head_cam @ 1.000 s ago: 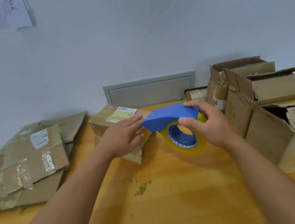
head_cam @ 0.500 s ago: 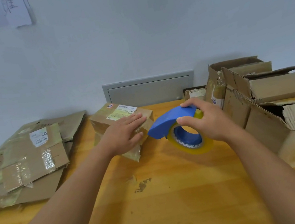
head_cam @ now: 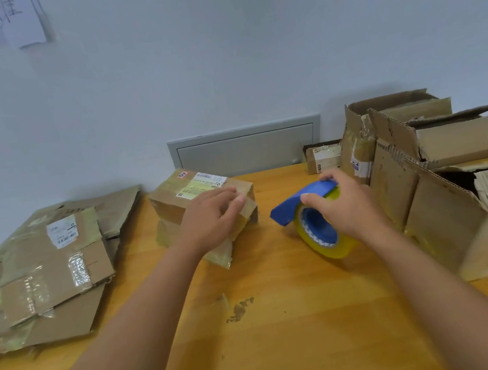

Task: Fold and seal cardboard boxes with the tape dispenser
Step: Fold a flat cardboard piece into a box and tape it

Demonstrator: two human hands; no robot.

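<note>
Item 1, small cardboard box (head_cam: 197, 203): closed brown carton, corrugated, its faces glossy with overlapping yellowish tape; a pale yellow shipping label with barcodes lies on the top face beside a small red-and-white sticker. It sits tilted, near the middle of the worktop's far edge. Loose, wrinkled tape hangs from its lower near corner.

Item 2, tape dispenser (head_cam: 314, 221): blue plastic body with a curved hood and a blue hub, carrying a roll of translucent yellow tape. It stands on edge, the roll touching the worktop (head_cam: 280, 325) just right of the box and apart from it.

Item 3, left hand (head_cam: 209, 220): forearm reaches in from the near left corner; palm down on the box's top near edge, fingers relaxed and slightly spread, resting flat without curling round anything.

Item 4, right hand (head_cam: 340, 203): forearm enters from the near right corner; fingers curl over the blue hood, thumb on the near side, gripping the dispenser from above.

Item 5, flattened cartons (head_cam: 42, 269): a stack of collapsed brown boxes with shiny tape strips and a white label, along the left edge.

Item 6, open boxes (head_cam: 448, 168): several worn cartons with torn corrugated flaps, crowded along the right edge and far right corner.

Item 7, worktop: orange-yellow wood grain, with a scuffed dark patch near the centre.

Item 8, grey wall panel (head_cam: 246, 150): rectangular, behind the far edge.
</note>
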